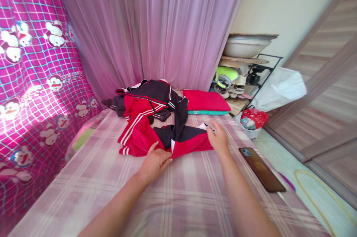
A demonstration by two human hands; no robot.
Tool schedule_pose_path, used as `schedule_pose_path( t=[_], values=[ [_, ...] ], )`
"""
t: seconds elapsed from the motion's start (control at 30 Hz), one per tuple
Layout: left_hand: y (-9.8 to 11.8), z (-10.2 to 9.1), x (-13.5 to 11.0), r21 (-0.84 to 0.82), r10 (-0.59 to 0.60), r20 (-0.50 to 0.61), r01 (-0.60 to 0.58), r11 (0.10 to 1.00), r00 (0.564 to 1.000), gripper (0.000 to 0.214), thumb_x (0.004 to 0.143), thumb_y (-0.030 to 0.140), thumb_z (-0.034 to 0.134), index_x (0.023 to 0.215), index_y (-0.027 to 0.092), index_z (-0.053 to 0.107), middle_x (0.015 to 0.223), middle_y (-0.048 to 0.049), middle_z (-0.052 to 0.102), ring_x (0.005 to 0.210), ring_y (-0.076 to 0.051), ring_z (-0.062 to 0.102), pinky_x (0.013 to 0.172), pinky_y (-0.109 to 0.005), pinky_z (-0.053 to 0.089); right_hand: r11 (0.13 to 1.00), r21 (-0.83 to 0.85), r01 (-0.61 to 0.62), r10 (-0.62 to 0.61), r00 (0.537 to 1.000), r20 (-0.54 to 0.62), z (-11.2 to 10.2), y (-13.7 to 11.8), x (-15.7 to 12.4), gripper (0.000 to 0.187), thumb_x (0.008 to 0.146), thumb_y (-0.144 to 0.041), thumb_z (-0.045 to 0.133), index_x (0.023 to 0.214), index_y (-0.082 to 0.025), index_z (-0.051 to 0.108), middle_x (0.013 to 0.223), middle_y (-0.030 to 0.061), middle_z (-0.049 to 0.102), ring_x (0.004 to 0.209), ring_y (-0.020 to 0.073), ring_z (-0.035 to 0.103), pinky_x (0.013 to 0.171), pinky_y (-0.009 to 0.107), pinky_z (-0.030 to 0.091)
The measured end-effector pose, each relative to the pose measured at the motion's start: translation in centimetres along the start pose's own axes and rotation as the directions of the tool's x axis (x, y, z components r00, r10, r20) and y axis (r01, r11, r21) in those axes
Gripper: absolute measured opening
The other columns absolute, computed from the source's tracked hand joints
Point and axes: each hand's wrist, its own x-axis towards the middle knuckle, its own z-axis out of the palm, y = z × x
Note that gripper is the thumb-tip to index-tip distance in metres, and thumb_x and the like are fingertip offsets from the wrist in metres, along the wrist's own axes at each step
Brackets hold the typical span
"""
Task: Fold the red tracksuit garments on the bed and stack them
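A red, black and white garment [178, 138] lies partly folded on a bed with a pink plaid sheet [184, 196]. My left hand [156, 160] rests flat on the garment's near left edge, fingers stretched out. My right hand [219, 138] is closed on the garment's right end, pinching its white and black edge. Behind it lies a heap of red and black clothes with white stripes [145, 108].
A folded red cloth on a teal one [206, 103] sits at the bed's far end. A phone [262, 169] lies near the right edge. A shoe rack [242, 80], white bag [279, 88] and wooden door [326, 92] stand right. Curtains hang behind and left.
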Motion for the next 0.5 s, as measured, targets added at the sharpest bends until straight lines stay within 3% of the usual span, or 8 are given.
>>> schedule_pose_path(
  t=[0.1, 0.23, 0.3, 0.37, 0.5],
  values=[
    [1.0, -0.6, -0.6, -0.006, 0.009, 0.098, -0.009, 1.000, 0.995, 0.035, 0.099, 0.035, 0.038, 0.091, 0.029, 0.072, 0.082, -0.0031, 0.075, 0.081, -0.022, 0.068, 0.110, -0.048, 0.037, 0.994, -0.011, 0.107, -0.103, 0.975, 0.198, 2.7, -5.1, 1.2, 0.044, 0.088, -0.043, 0.050, 0.119, -0.018, 0.067, 0.122, 0.0142, 0.069, 0.117, 0.0291, 0.061, 0.104, 0.044, 0.044],
    [2.6, -1.4, -1.5, -0.062, 0.049, 0.188, -0.038, 0.997, 0.981, 0.034, 0.097, 0.039, 0.043, 0.086, 0.030, 0.074, 0.077, -0.0055, 0.074, 0.074, -0.024, 0.068, 0.076, -0.037, 0.050, 0.986, -0.164, 0.010, 0.056, 0.919, 0.390, 6.3, -9.6, 2.5, 0.068, 0.082, -0.049, 0.065, 0.137, -0.010, 0.057, 0.135, 0.0230, 0.061, 0.123, 0.0376, 0.058, 0.103, 0.048, 0.045],
    [2.6, -1.9, -1.8, -0.062, 0.074, 0.183, -0.064, 0.996, 0.980, 0.033, 0.097, 0.041, 0.045, 0.084, 0.030, 0.074, 0.076, -0.0039, 0.074, 0.069, -0.023, 0.067, 0.063, -0.034, 0.048, 0.973, -0.217, -0.082, 0.178, 0.863, 0.473, 7.4, -10.2, 2.7, 0.065, 0.076, -0.036, 0.072, 0.135, -0.012, 0.059, 0.129, 0.0224, 0.065, 0.119, 0.0385, 0.061, 0.099, 0.048, 0.048],
    [1.9, -2.6, -1.5, -0.038, 0.042, 0.138, -0.037, 0.999, 0.989, 0.034, 0.098, 0.040, 0.043, 0.088, 0.030, 0.074, 0.079, -0.0015, 0.075, 0.072, -0.020, 0.069, 0.061, -0.031, 0.049, 0.961, -0.228, -0.156, 0.255, 0.818, 0.516, 7.8, -9.8, 2.8, 0.049, 0.075, -0.022, 0.068, 0.124, -0.018, 0.069, 0.121, 0.0174, 0.070, 0.114, 0.0358, 0.065, 0.096, 0.044, 0.049],
    [-0.1, -4.4, 0.6, 0.134, -0.150, -0.009, 0.150, 0.980, 0.989, 0.029, 0.097, 0.032, 0.048, 0.119, 0.027, 0.066, 0.120, -0.0046, 0.070, 0.106, -0.020, 0.067, 0.088, -0.032, 0.054, 0.961, -0.189, -0.200, 0.269, 0.831, 0.487, 5.5, -7.7, 3.1, 0.042, 0.080, -0.016, 0.051, 0.115, -0.023, 0.074, 0.123, 0.0077, 0.071, 0.116, 0.0262, 0.065, 0.097, 0.035, 0.049]
  ],
)
